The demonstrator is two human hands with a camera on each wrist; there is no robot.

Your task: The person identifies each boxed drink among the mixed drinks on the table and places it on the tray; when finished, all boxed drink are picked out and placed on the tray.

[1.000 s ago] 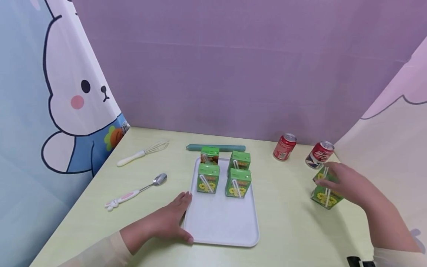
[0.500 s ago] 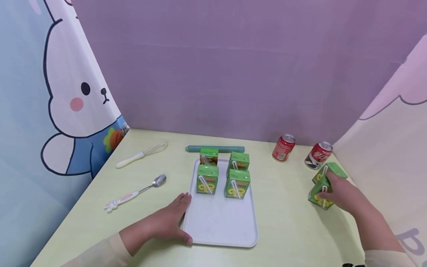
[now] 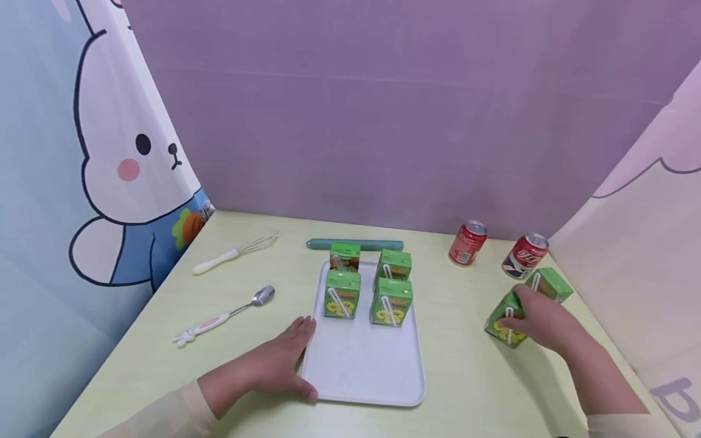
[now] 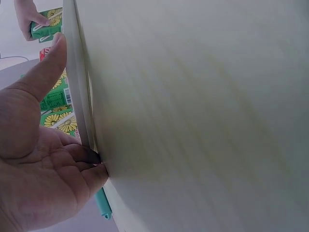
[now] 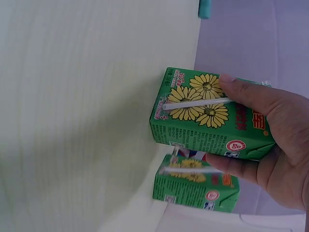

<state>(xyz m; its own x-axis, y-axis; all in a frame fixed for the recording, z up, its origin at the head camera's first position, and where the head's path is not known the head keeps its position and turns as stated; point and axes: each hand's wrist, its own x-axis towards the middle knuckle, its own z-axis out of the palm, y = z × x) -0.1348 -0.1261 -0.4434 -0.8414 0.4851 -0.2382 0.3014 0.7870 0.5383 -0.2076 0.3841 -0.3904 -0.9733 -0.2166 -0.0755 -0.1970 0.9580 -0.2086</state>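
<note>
My right hand (image 3: 542,319) grips a green juice box (image 5: 198,111) with yellow flowers and a white straw, thumb on the straw face, fingers on the opposite side. In the head view this juice box is tilted, right of the tray. Another green juice box (image 3: 557,285) stands just behind that hand. My left hand (image 3: 280,363) rests against the left edge of a white tray (image 3: 361,374), thumb near its front corner and fingers along its side. Several green juice boxes (image 3: 342,298) stand in two rows on the tray's far half.
Two red cans (image 3: 468,243) (image 3: 526,255) stand at the back right. A teal stick (image 3: 378,244) lies behind the tray. A whisk (image 3: 235,252) and a spoon with a rabbit handle (image 3: 224,316) lie to the left. Curtains border the table.
My right hand has come down onto the front juice box at the right, gripped it and shifted it left, away from the other one. My left hand stays at the tray.
</note>
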